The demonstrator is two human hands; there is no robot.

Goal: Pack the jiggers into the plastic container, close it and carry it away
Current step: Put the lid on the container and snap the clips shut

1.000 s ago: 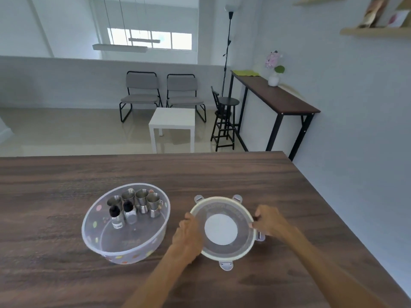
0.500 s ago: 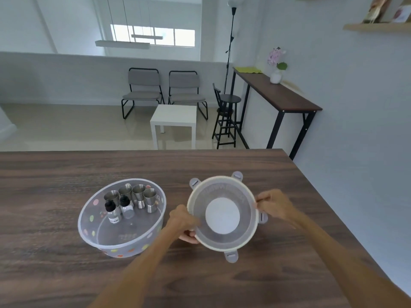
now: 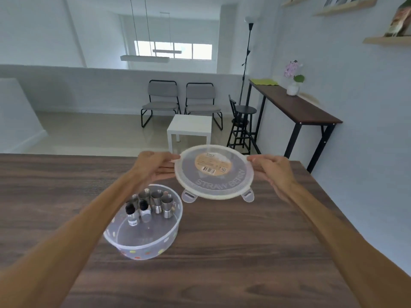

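Observation:
A round clear plastic container (image 3: 155, 245) with coloured dots stands on the dark wooden table (image 3: 233, 263). Inside it, at the far side, stand several steel jiggers (image 3: 161, 202) and two small black-capped bottles (image 3: 131, 213). The round translucent lid (image 3: 214, 172), with a tan label and clip tabs hanging from its near rim, is held in the air above the table, up and to the right of the container. My left hand (image 3: 155, 166) grips its left rim and my right hand (image 3: 272, 172) grips its right rim.
The table's far edge lies just beyond the lid and its right edge runs close to the wall. Across the floor stand a white side table (image 3: 189, 130), two grey chairs (image 3: 180, 101), a black stool (image 3: 241, 127) and a dark console table (image 3: 295, 110).
Both hands lifted the lid off the table, raised it and turned it over, so the labelled side now faces up. The container with the jiggers stayed put.

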